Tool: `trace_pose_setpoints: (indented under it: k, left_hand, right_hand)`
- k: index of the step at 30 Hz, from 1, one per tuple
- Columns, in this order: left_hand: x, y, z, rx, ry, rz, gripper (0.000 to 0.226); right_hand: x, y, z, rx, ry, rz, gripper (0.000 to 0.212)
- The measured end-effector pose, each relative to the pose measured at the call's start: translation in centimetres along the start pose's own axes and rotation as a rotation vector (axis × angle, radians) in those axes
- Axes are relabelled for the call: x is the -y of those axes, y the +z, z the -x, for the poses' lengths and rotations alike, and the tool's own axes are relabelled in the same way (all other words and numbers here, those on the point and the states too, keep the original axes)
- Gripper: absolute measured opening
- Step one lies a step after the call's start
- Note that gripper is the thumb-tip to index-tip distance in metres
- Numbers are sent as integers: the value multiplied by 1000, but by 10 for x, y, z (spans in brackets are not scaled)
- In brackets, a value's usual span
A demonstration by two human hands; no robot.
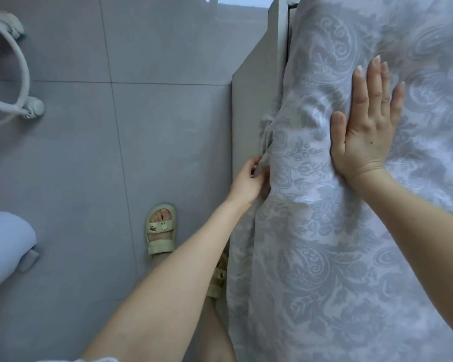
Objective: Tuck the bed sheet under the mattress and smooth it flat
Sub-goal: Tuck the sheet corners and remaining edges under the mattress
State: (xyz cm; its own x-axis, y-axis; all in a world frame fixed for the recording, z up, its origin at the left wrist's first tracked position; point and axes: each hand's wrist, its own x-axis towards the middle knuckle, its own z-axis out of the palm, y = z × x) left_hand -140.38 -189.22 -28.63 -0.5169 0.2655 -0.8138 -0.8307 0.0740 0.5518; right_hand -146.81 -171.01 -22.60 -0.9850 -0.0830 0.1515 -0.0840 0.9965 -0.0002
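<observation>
The soft, light, easily creased bed sheet (324, 257) covers the bed on the right, best taken at its bunched left hem, which the left hand (249, 180) pinches beside the bed frame (249, 105) while the right hand (364, 131) presses flat, fingers straight.

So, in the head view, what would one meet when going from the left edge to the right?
White castor wheel → sandalled foot → left hand, pinching the edge of the bed sheet → right hand, lying flat on the sheet.
</observation>
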Motion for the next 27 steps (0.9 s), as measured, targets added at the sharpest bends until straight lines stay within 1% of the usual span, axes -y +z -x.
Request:
trace_pose_setpoints:
  k: [1,4,5,6,7,8,9,10,11,12,13,14,16,18,20,22,24,25,26,27]
  left_hand:
    - [0,2,0,-45,34,-9,13]
    - [4,6,11,-258,162,-35,24]
    - [7,5,16,-299,189,-12,22]
    - [12,4,22,-304,203,39,16]
    - [15,2,29,-280,206,102,9]
    - [18,0,35,-248,217,170,5]
    - [20,-1,41,-217,237,229,8]
    - [23,-1,45,-190,250,285,11]
    - [24,0,49,-170,245,330,14]
    - [27,2,53,-154,237,373,17]
    - [31,4,56,-147,223,402,18]
    - [34,6,57,-149,209,418,16]
    - [38,6,55,-162,194,424,12]
    - [40,5,49,-178,203,410,16]
    - [39,3,46,-218,221,386,28]
    - [41,4,45,-242,222,411,32]
    - [43,4,48,-259,214,474,31]
    - [44,4,48,-262,199,495,29]
    - [43,4,49,-252,178,511,27]
    - [41,4,52,-227,161,530,24]
  right_hand:
    - [1,1,0,5,10,9,59]
    - [7,-4,0,33,45,19,59]
    - [9,-10,-2,36,55,15,57]
    - [13,-19,-3,22,52,9,53]
    - [20,-31,-2,-22,0,7,47]
    - [30,-41,-1,-80,-134,5,38]
    - [44,-50,1,-92,-328,-12,30]
    - [59,-59,4,-8,-538,-34,27]
    - [72,-63,8,151,-732,-25,31]
    - [81,-61,13,334,-882,36,39]
    - [87,-55,17,500,-956,126,48]
    - [89,-49,17,605,-980,216,56]
    - [91,-41,10,683,-1018,270,63]
    - [84,-39,8,665,-1091,250,59]
    - [76,-42,11,651,-1159,239,55]
    - [79,-45,13,727,-1113,269,61]
    - [92,-44,9,841,-1026,368,77]
    - [100,-43,8,880,-1017,419,82]
    - [104,-42,8,927,-1026,453,81]
    - [108,-41,8,975,-1049,457,75]
